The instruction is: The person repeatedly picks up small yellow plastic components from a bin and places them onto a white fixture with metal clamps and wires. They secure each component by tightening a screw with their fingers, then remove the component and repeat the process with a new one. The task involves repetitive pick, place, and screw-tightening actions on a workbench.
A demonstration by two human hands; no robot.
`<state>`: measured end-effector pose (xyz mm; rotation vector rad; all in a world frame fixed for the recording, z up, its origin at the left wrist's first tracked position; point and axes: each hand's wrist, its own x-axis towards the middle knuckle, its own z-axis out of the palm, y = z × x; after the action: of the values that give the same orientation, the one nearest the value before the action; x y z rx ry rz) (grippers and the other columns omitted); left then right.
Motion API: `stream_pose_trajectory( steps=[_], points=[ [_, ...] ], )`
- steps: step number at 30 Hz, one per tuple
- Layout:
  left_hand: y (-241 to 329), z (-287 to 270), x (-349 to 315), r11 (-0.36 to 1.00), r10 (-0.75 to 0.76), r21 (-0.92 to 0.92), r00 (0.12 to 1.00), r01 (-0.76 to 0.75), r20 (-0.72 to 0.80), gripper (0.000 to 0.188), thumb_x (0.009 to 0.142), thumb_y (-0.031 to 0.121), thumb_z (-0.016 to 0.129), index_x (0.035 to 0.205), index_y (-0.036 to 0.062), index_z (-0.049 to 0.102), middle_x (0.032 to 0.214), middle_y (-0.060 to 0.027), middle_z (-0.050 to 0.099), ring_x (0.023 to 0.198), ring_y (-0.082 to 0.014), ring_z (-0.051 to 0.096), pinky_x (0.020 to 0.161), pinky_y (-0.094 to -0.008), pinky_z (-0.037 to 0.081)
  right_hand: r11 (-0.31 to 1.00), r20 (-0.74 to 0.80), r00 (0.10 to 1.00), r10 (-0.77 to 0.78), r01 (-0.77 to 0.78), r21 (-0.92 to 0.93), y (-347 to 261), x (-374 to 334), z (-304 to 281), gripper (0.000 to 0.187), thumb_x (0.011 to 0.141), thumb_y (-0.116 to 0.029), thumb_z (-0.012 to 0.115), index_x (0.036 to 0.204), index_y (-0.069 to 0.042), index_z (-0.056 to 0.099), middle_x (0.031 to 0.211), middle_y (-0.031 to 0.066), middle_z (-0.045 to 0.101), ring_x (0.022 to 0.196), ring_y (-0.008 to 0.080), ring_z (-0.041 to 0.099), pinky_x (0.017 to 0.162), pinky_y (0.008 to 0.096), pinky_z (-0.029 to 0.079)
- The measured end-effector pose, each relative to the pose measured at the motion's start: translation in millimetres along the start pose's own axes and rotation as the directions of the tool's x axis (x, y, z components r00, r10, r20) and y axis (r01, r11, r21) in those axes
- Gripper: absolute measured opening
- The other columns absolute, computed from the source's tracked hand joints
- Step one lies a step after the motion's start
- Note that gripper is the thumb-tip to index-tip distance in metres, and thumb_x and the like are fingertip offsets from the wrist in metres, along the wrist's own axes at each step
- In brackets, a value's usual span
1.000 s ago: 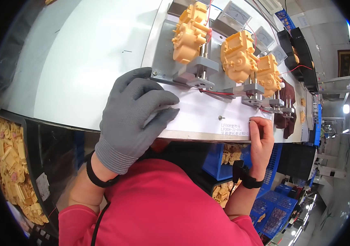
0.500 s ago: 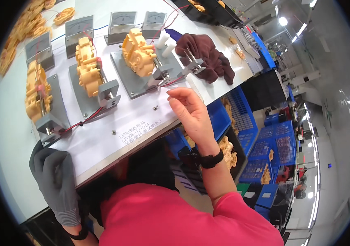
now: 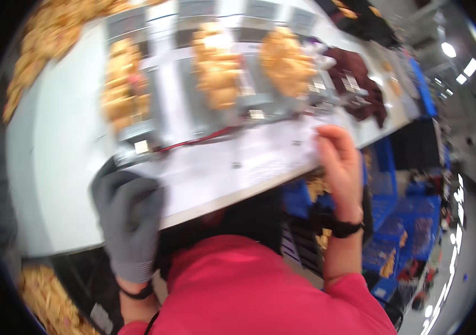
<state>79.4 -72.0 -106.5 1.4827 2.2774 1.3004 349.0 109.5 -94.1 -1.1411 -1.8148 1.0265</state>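
Observation:
My left hand [image 3: 129, 215], in a grey glove, is at the front end of the leftmost metal fixture. Its fingers are bent with their tips by the metal bracket [image 3: 137, 148]; what they grip is hidden. My bare right hand [image 3: 339, 162] is over the table's front edge, fingers loosely curved and apart, holding nothing visible. Three yellow plastic gearbox-like housings, the left one [image 3: 122, 92], the middle one [image 3: 214, 72] and the right one [image 3: 285, 61], sit on grey fixtures. A red wire [image 3: 199, 139] runs from the left bracket. Motion blurs the view.
Panel meters stand behind the fixtures, one of them at the left [image 3: 126, 28]. A dark maroon cloth [image 3: 363, 84] lies at the right. Yellow parts [image 3: 54, 36] are heaped at the back left, and more [image 3: 54, 301] below the table. Blue crates [image 3: 411, 223] stand at right.
The whole view has shifted, so the table and both hands appear farther right. My left hand stays at the left bracket. My right hand is still near the table edge, fingers curved.

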Motion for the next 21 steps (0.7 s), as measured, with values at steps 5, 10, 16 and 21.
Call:
stream_pose_trajectory(
  steps=[5, 10, 16, 21],
  points=[
    [2, -6, 6, 0.998, 0.067, 0.019, 0.998, -0.067, 0.006, 0.015, 0.077, 0.012, 0.08, 0.09, 0.0128, 0.071, 0.095, -0.0059, 0.062, 0.113, -0.0335, 0.052, 0.098, -0.0449, 0.045, 1.0, 0.004, 1.0, 0.002, -0.002, 0.028, -4, -4, -3, 0.019, 0.099, -0.008, 0.059, 0.117, -0.001, 0.061, 0.109, 0.0034, 0.063, 0.102, 0.0106, 0.058, 0.093, 0.0253, 0.043],
    [1, -9, 3, 0.999, 0.038, 0.029, 0.999, -0.038, 0.014, 0.015, 0.077, 0.012, 0.079, 0.09, 0.0121, 0.072, 0.096, -0.0059, 0.062, 0.116, -0.034, 0.051, 0.099, -0.0447, 0.044, 1.0, 0.025, 1.0, -0.009, 0.009, 0.0, -8, -1, 1, 0.022, 0.101, -0.015, 0.06, 0.118, -0.001, 0.06, 0.107, 0.003, 0.062, 0.101, 0.0107, 0.056, 0.093, 0.0247, 0.042],
    [0, -7, 4, 0.998, 0.061, 0.028, 0.998, -0.061, 0.006, 0.016, 0.076, 0.009, 0.078, 0.09, 0.0103, 0.071, 0.097, -0.0068, 0.062, 0.118, -0.0342, 0.051, 0.099, -0.0443, 0.043, 1.0, 0.022, 1.0, -0.01, 0.01, 0.014, -5, -1, 0, 0.021, 0.101, -0.013, 0.059, 0.117, 0.0, 0.06, 0.108, 0.0031, 0.062, 0.102, 0.0106, 0.056, 0.093, 0.0249, 0.042],
    [0, -6, 4, 0.997, 0.074, 0.038, 0.997, -0.073, -0.01, 0.014, 0.077, 0.012, 0.079, 0.089, 0.0134, 0.072, 0.095, -0.005, 0.063, 0.114, -0.0338, 0.052, 0.097, -0.0443, 0.044, 1.0, 0.013, 1.0, -0.013, 0.013, 0.017, -3, -2, 0, 0.02, 0.1, -0.012, 0.059, 0.117, 0.0, 0.06, 0.11, 0.0031, 0.063, 0.102, 0.0101, 0.056, 0.093, 0.0249, 0.042]
  ],
)
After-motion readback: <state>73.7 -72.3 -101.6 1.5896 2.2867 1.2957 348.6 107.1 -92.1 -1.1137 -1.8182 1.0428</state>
